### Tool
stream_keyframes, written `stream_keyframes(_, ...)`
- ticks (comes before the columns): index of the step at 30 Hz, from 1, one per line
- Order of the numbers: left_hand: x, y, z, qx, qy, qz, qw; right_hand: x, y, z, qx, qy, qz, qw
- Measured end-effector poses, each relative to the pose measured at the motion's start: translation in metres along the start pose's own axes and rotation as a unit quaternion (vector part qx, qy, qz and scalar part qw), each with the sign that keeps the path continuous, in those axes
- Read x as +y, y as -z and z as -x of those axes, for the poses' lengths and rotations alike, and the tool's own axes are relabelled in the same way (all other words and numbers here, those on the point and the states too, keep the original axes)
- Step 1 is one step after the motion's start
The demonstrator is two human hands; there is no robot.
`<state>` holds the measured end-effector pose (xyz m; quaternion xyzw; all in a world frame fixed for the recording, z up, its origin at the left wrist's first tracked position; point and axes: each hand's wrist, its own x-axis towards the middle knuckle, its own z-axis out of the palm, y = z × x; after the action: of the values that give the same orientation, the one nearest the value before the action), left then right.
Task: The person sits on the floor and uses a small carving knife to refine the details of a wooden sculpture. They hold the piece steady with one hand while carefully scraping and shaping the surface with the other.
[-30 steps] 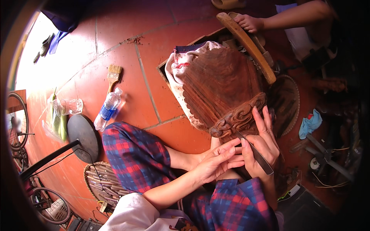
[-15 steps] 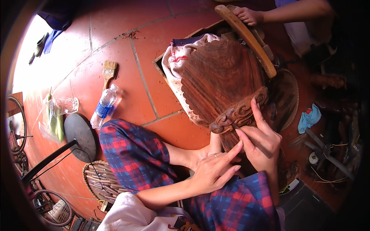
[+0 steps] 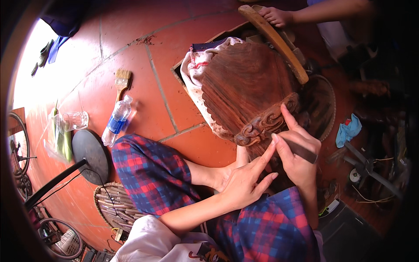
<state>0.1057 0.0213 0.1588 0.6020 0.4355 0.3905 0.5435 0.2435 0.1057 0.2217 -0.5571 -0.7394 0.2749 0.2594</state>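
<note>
A brown wooden panel [image 3: 244, 78] with a scalloped edge and a carved scroll border [image 3: 266, 122] lies tilted before me, on a stained white cloth [image 3: 192, 72]. My right hand [image 3: 301, 161] pinches a dark flat strip [image 3: 299, 150] near the carving. Its index finger stretches along the border; the strip's working end is hidden by fingers. My left hand [image 3: 244, 181] reaches across with fingers extended, its index fingertip against the right thumb. Nothing shows in the left hand.
Another person's hand [image 3: 277, 16] rests by a curved wooden bar [image 3: 275, 41] beyond the panel. To the left are a brush [image 3: 122, 81], a plastic bottle [image 3: 117, 121], a glass [image 3: 76, 120] and a black round base [image 3: 91, 153]. A blue cloth [image 3: 349, 130] lies right.
My right hand has turned, bringing the flat strip's broad face into view, and its index finger has shifted up and left. The left hand has moved slightly along with it.
</note>
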Motion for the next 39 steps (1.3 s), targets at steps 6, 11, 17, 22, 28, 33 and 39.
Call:
stream_keyframes(6, 0.000, 0.006, 0.000, -0.012, 0.061, 0.030, 0.998, -0.004, 0.001, -0.002, -0.035, -0.017, 0.007, 0.999)
stream_keyframes(11, 0.001, 0.008, 0.013, -0.023, 0.087, 0.047, 0.995, -0.004, -0.004, 0.002, -0.022, 0.103, 0.092, 0.990)
stream_keyframes(17, -0.002, 0.009, -0.001, -0.001, 0.045, 0.010, 0.999, 0.002, -0.004, -0.001, -0.024, 0.080, 0.034, 0.996)
stream_keyframes(22, 0.001, 0.014, -0.002, -0.023, 0.064, -0.002, 0.998, -0.008, -0.006, -0.003, -0.009, 0.054, 0.028, 0.998)
stream_keyframes(28, 0.005, 0.014, 0.008, -0.045, 0.075, 0.016, 0.996, -0.016, -0.003, 0.000, -0.020, 0.016, 0.058, 0.998)
stream_keyframes(33, 0.010, 0.020, -0.010, -0.056, 0.096, -0.018, 0.994, -0.011, -0.003, -0.009, -0.009, -0.009, -0.014, 1.000)
stream_keyframes(39, 0.003, 0.017, 0.000, 0.003, -0.007, -0.022, 1.000, -0.009, -0.002, -0.004, -0.015, 0.065, 0.069, 0.995)
